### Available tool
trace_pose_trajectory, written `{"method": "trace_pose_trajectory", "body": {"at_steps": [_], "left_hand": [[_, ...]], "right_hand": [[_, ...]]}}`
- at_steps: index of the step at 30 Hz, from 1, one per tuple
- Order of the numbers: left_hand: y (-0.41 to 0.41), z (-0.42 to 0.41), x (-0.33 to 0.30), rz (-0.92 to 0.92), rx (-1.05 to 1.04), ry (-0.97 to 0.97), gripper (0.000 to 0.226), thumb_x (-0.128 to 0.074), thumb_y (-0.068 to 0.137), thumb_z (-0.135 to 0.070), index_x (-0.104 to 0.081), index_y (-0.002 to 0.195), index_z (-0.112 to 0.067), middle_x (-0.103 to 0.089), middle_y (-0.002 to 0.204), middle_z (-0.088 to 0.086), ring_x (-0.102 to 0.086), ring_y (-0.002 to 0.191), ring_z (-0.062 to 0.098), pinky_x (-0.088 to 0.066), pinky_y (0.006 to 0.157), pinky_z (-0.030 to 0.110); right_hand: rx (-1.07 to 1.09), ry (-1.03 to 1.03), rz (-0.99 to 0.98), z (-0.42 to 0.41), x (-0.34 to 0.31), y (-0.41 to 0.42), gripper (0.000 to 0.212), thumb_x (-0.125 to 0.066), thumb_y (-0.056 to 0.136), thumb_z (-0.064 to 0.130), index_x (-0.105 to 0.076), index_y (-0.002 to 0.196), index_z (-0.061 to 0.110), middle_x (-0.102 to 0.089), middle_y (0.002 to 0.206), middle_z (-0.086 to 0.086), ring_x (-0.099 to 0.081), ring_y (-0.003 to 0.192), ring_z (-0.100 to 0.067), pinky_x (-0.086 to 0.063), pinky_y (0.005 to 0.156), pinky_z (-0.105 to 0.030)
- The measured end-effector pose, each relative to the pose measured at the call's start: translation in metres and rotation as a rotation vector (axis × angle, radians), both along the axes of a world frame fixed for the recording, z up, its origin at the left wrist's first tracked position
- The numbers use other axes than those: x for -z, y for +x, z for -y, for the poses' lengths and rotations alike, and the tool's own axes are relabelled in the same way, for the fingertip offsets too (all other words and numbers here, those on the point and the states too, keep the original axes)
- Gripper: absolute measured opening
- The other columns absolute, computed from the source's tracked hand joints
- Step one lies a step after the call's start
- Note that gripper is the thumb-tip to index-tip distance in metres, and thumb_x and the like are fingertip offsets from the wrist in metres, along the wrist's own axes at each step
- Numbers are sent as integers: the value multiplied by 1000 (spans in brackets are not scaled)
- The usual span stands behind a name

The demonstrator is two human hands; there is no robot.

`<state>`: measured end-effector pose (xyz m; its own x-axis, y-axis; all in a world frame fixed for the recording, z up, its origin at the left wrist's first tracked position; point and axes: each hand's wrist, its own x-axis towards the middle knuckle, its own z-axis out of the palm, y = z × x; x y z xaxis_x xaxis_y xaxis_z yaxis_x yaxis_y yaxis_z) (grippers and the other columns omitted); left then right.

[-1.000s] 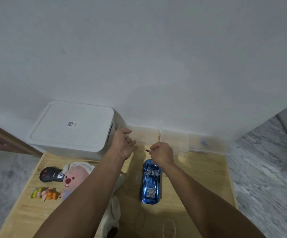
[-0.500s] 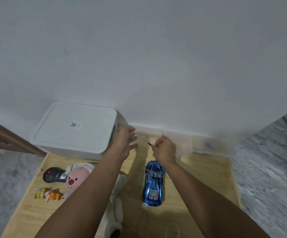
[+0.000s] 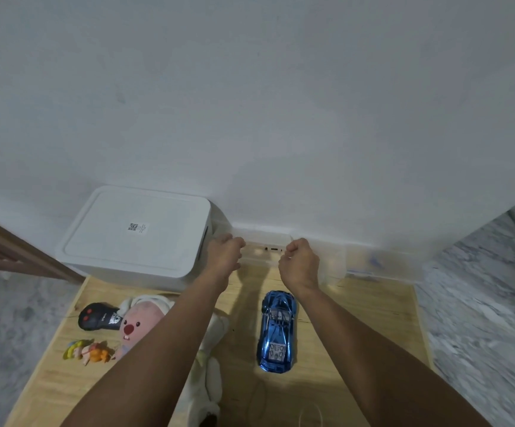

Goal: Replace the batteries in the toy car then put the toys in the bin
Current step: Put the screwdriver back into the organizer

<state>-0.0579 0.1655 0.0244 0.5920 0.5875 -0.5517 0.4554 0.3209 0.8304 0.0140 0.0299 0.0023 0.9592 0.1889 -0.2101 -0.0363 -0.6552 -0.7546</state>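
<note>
While the blue toy car (image 3: pixel 276 331) is lying untouched just in front of the clear box (image 3: pixel 265 251), both the left hand (image 3: pixel 224 254) and right hand (image 3: pixel 299 260) are reaching into it with fingers curled, contents hidden, likely fetching batteries or a tool before opening the car.

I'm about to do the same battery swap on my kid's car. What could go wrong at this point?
Both hands, left hand and right hand, work at the clear box against the wall; small parts could spill. The forearms cross above the blue toy car and plush toy, so pulling back might knock them.
</note>
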Motion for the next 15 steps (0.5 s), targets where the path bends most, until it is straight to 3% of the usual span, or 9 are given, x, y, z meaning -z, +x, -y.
{"method": "trace_pose_trajectory", "body": {"at_steps": [2, 4, 8, 11, 15], "left_hand": [[-2, 0, 6, -38, 98, 180, 59, -58, 83, -17, -45, 139, -5, -62, 107, 24, -52, 80, 19, -49, 72, 40], [-3, 1, 9, -104, 233, 479, 52, -56, 86, -13, -49, 137, -5, -63, 96, 12, -56, 85, 21, -47, 79, 33], [-9, -1, 19, -149, 457, 959, 45, -56, 88, -10, -55, 132, -6, -51, 130, 11, -48, 122, 25, -41, 104, 36], [-12, -5, 26, -207, 626, 1050, 44, -54, 88, -4, -54, 132, -6, -43, 137, 10, -41, 130, 26, -38, 109, 35], [-12, -12, 30, -327, 810, 1140, 42, -55, 87, 4, -55, 127, -7, -44, 140, 10, -37, 132, 24, -33, 111, 30]], "right_hand": [[-71, -70, 75, 2, -2, 0, 18, -53, 91, 2, -58, 107, 9, -62, 99, -6, -60, 91, -23, -48, 72, -26], [-157, -186, 156, 4, -1, 0, 22, -54, 92, 6, -58, 114, 11, -61, 108, -5, -60, 96, -24, -47, 77, -29], [-314, -371, 275, 5, 1, 1, 26, -52, 95, 10, -62, 119, 14, -59, 118, -5, -57, 103, -25, -46, 80, -32], [-439, -485, 359, 6, 6, 3, 33, -54, 92, 5, -64, 121, 16, -61, 121, -5, -51, 111, -25, -40, 90, -33], [-573, -645, 410, 6, 8, 3, 30, -55, 89, 5, -68, 113, 19, -68, 110, -1, -51, 108, -23, -32, 87, -35]]}}
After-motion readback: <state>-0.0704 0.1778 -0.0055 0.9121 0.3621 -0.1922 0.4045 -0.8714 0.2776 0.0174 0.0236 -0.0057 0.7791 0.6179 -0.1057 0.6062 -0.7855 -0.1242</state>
